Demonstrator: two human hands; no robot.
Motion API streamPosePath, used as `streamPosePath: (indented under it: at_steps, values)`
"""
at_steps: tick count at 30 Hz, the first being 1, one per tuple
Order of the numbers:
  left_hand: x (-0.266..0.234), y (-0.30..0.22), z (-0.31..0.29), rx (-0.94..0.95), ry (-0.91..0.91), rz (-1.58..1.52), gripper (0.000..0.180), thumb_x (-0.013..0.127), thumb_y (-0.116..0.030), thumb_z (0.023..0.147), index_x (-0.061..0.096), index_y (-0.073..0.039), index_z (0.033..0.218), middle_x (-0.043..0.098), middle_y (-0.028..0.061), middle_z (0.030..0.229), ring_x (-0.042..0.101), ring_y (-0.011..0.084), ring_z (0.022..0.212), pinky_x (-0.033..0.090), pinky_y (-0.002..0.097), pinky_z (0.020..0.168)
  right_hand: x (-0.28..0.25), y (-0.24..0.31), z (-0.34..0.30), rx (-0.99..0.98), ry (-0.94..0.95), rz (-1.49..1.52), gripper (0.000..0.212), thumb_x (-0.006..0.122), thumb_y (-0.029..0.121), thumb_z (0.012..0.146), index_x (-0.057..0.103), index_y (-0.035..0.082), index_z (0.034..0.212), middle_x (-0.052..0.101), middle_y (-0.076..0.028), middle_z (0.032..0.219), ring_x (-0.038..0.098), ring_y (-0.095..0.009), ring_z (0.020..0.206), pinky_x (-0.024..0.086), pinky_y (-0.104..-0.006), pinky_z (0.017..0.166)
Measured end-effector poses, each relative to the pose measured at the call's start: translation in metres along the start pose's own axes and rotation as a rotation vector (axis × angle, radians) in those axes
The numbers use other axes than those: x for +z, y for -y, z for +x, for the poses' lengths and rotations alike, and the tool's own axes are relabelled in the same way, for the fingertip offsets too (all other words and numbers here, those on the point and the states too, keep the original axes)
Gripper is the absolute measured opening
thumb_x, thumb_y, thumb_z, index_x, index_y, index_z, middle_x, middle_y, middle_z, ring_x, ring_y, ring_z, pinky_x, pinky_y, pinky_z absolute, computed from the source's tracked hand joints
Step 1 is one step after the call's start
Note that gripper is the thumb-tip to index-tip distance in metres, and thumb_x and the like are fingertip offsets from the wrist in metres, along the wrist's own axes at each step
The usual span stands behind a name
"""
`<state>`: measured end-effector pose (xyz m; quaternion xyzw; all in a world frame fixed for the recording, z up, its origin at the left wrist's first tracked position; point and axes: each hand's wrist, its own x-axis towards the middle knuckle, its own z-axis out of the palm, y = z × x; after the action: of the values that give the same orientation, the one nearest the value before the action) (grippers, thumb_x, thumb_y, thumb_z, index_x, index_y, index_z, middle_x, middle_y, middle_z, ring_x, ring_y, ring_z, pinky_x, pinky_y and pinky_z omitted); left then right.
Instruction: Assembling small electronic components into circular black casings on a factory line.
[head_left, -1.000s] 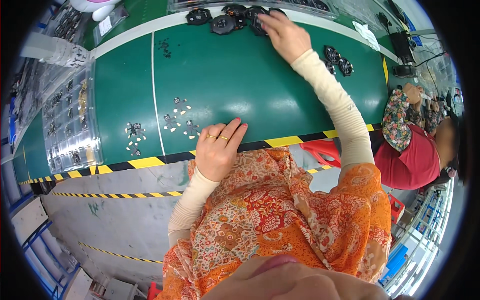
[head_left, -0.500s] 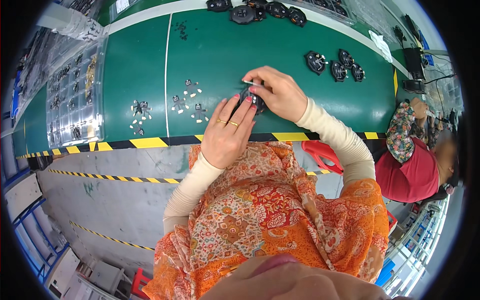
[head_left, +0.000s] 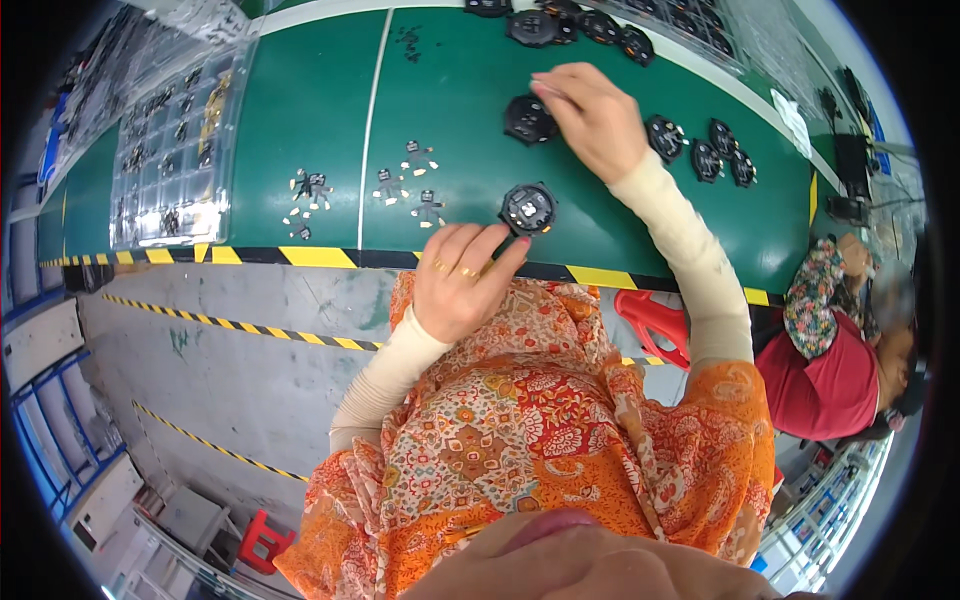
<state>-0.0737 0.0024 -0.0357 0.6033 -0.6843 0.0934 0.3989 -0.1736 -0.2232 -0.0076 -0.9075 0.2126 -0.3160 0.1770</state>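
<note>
A round black watch-like case [head_left: 529, 209] lies on the green table near its front edge, with small light parts at its middle. My left hand [head_left: 462, 282] has curled fingers, the thumb and a fingertip gripping the lower left rim of this case. Farther back, my right hand [head_left: 598, 118] is pinched closed above a second black round piece [head_left: 529, 119]. What sits between those right fingertips is too small to make out. To the left lie several small black flex parts with pale tabs [head_left: 428, 208].
A clear compartment tray [head_left: 170, 150] of small parts stands at left. More black round cases [head_left: 531, 28] line the back, and several [head_left: 707, 160] lie at right. Tiny black bits [head_left: 409, 43] are scattered behind. A person in red [head_left: 820, 385] sits at right.
My right hand has left the near case and moved back and right, above the second black piece. My left fingers have slid from the case's top to its lower rim. The view has shifted.
</note>
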Motion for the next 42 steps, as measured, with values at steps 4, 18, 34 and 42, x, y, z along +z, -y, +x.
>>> streamPosePath:
  at_steps: [4,18,34,42]
  values:
    - [-0.022,0.013,-0.021,-0.253,-0.069,0.230,0.029,0.075,-0.007,0.073,0.071,-0.008,0.102,0.062,0.0064,0.110,0.058,0.0266,0.100,0.044,0.0438,0.087,-0.044,0.050,-0.014,-0.022,0.100,0.285,0.021,0.055,0.008,0.098,0.072,-0.002,0.103,0.067,-0.014,0.098,0.063,-0.019,0.079,0.050,-0.0294,0.070]
    - [-0.020,0.042,-0.021,-0.239,-0.021,0.196,0.027,0.075,-0.011,0.077,0.070,-0.007,0.103,0.060,0.0043,0.109,0.055,0.0240,0.101,0.044,0.0423,0.089,-0.003,0.062,-0.056,-0.297,0.337,0.438,0.025,0.071,-0.005,0.083,0.069,-0.002,0.107,0.064,-0.018,0.117,0.068,-0.030,0.097,0.059,-0.0338,0.078]
    - [-0.013,0.044,-0.008,-0.231,-0.015,0.174,0.021,0.075,-0.012,0.078,0.073,-0.006,0.099,0.067,0.0013,0.108,0.059,0.0206,0.097,0.048,0.0357,0.086,0.052,-0.010,0.034,0.061,-0.002,0.596,0.021,0.060,-0.007,0.093,0.066,-0.010,0.113,0.063,-0.019,0.121,0.069,-0.029,0.105,0.057,-0.0342,0.091]
    - [-0.013,0.043,-0.005,-0.245,-0.010,0.173,0.020,0.075,-0.012,0.078,0.074,-0.006,0.097,0.068,0.0017,0.107,0.060,0.0206,0.094,0.049,0.0341,0.083,0.055,-0.012,0.037,0.110,-0.008,0.621,0.020,0.061,-0.005,0.094,0.068,-0.009,0.112,0.065,-0.018,0.119,0.070,-0.029,0.102,0.056,-0.0326,0.089]
